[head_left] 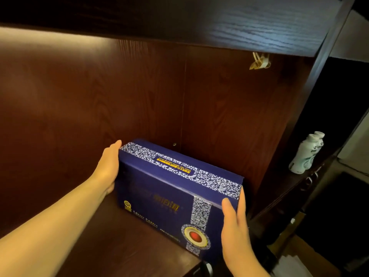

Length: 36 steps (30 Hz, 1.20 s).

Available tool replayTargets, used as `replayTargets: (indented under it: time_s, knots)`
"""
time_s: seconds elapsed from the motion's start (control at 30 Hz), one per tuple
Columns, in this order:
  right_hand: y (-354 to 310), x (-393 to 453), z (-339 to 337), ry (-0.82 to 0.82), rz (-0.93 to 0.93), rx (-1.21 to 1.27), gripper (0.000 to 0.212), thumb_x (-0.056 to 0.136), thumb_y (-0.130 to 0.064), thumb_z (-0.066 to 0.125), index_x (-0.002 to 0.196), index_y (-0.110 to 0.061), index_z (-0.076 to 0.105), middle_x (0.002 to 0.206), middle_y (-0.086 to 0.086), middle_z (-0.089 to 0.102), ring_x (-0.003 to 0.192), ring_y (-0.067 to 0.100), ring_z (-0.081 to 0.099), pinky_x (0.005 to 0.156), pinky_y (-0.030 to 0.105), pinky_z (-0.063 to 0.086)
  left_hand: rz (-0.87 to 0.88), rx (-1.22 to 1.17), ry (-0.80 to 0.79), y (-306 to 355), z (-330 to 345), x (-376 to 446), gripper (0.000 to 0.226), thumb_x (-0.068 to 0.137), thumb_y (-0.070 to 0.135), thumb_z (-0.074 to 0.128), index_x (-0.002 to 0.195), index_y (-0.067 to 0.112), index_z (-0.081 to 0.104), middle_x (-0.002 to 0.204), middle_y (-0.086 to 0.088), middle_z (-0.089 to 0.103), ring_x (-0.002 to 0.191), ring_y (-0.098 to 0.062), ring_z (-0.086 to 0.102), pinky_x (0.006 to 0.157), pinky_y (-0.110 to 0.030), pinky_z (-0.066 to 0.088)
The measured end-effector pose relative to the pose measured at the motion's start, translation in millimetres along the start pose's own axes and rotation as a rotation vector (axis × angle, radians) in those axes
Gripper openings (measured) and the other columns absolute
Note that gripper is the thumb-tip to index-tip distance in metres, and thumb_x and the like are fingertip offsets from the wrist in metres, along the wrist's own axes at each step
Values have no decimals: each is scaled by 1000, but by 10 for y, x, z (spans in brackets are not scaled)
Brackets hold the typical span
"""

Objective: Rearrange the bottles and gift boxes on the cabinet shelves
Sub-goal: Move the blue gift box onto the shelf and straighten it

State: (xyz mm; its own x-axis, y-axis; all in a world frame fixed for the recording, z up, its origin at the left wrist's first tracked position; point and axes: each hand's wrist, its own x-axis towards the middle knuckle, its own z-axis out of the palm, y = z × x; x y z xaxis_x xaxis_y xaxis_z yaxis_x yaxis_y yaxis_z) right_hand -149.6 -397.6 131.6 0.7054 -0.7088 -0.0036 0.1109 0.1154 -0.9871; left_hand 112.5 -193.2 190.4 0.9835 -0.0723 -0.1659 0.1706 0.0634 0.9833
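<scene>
Now left hand [107,166] and right hand [233,220] clamp the navy, white-patterned gift box [169,188] on the shelf [111,242].

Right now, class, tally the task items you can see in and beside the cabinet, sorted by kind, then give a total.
Dark blue cardboard gift box with white floral bands: 1
White plastic bottles with white caps: 2
Total: 3

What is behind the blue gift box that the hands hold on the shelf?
Behind the blue gift box only the dark wooden back panel of the cabinet shows, with a small round fitting just above the box's far edge. The box hides the shelf surface directly behind it.
</scene>
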Motion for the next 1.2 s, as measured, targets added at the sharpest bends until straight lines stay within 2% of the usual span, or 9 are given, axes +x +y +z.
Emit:
replayTargets:
  time_s: [0.07, 0.13, 0.33, 0.47, 0.57, 0.67, 0.87, 1.03, 1.2]
  knots:
    - [11, 113, -85, -46, -10, 36, 69, 72, -65, 60, 136, -74, 36, 122, -11, 73, 107, 17, 74, 85, 46, 61, -14, -38, 13, -10, -71, -142, 60, 86, 65, 50, 132, 28, 57, 112, 3, 69, 96, -17, 64, 65, -32, 43]
    - [0, 214, -150, -103, -11, 49, 68, 75, -62, 62, 140, -65, 40, 117, -9, 76, 102, 20, 76, 74, 41, 63, -11, -70, 32, -38, -147, -272, 59, 89, 63, 50, 135, 26, 56, 113, 2, 69, 96, -17, 65, 65, -33, 44]
    - [36, 482, -263, -271, -47, 51, 62, 84, -60, 61, 143, -56, 44, 131, -5, 71, 115, 22, 71, 87, 46, 60, 42, -117, 126, -101, -325, -672, 36, 97, 56, 46, 108, 26, 64, 72, 13, 77, 61, -3, 72, 63, -31, 42]
    - [68, 639, -267, -403, -36, 54, 59, 85, -58, 61, 143, -54, 46, 132, -7, 70, 116, 19, 70, 86, 42, 60, 45, -127, 256, -154, -467, -989, 49, 94, 60, 49, 126, 25, 61, 102, 3, 77, 82, -10, 71, 63, -29, 43]
    - [53, 725, -225, -470, -34, 87, 59, 86, -54, 61, 144, -50, 48, 135, -7, 69, 120, 18, 68, 101, 54, 51, 79, -147, 330, -204, -556, -1258, 52, 94, 59, 50, 128, 22, 60, 108, -4, 76, 80, -14, 74, 57, -26, 49]
    - [13, 813, -153, -523, -20, 116, 43, 102, -37, 50, 144, -41, 52, 137, -4, 68, 125, 20, 65, 110, 55, 44, 109, -176, 345, -232, -623, -1550, 59, 95, 59, 50, 135, 16, 56, 118, -13, 72, 78, -15, 75, 45, -21, 52]
    - [-78, 849, -43, -679, 7, 111, 37, 108, -31, 42, 141, -36, 56, 137, 2, 69, 125, 25, 65, 109, 57, 45, 171, -202, 427, -375, -714, -2089, 58, 98, 53, 48, 136, 9, 53, 119, -17, 70, 72, -8, 75, 42, -16, 50]
    - [-90, 752, 38, -743, -16, 101, 38, 107, -25, 40, 137, -37, 60, 131, -2, 72, 120, 20, 68, 104, 50, 49, 196, -166, 459, -473, -799, -2383, 54, 100, 52, 44, 130, 9, 57, 114, -18, 72, 70, -5, 74, 43, -15, 50]
    - [-81, 762, 64, -768, -33, 76, 41, 98, -34, 45, 135, -41, 61, 130, -4, 72, 120, 18, 68, 106, 51, 47, 208, -132, 465, -577, -844, -2522, 58, 96, 57, 47, 132, 12, 53, 118, -12, 67, 72, 1, 72, 45, -12, 50]
